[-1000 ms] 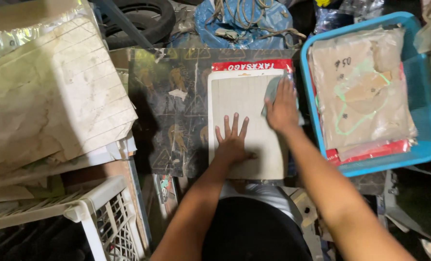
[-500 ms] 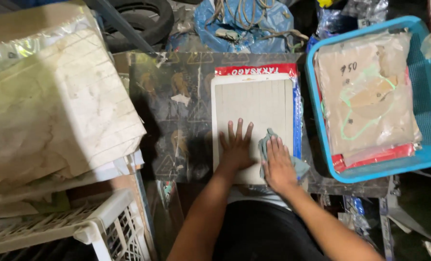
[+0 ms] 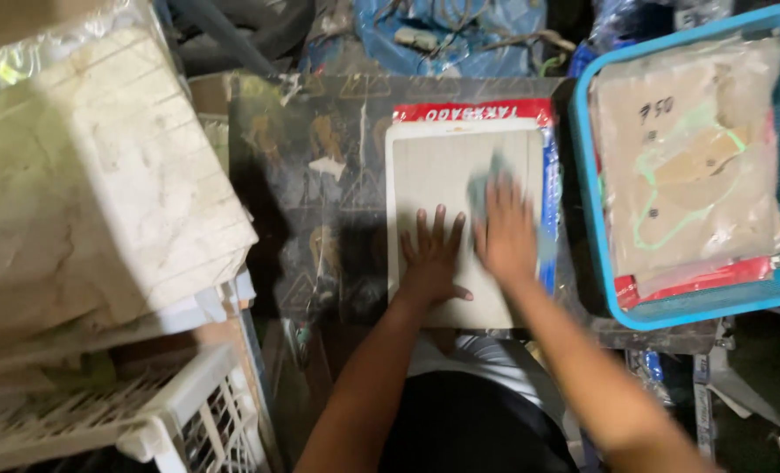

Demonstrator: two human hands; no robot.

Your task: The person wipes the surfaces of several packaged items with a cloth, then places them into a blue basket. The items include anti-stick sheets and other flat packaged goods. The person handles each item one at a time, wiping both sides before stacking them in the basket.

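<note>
A white ribbed rectangular panel (image 3: 447, 166) lies flat on a dark patterned work surface (image 3: 320, 193). My left hand (image 3: 432, 254) rests on the panel's near half, palm down with fingers spread. My right hand (image 3: 505, 235), blurred by motion, presses a small blue-green cloth (image 3: 488, 180) against the panel's right side. Under the panel a red and blue printed sheet (image 3: 473, 111) sticks out at the far edge and the right edge.
A blue plastic basket (image 3: 593, 263) at the right holds bagged brown cardboard pieces (image 3: 683, 158). A large white crumpled wrapped bundle (image 3: 92, 175) fills the left. A white plastic crate (image 3: 171, 420) stands at the lower left. A blue bag and a tyre lie beyond the surface.
My right hand with the cloth went from the panel's far right corner down to its near right edge, then back up to the middle. My left hand stayed flat on the panel.
</note>
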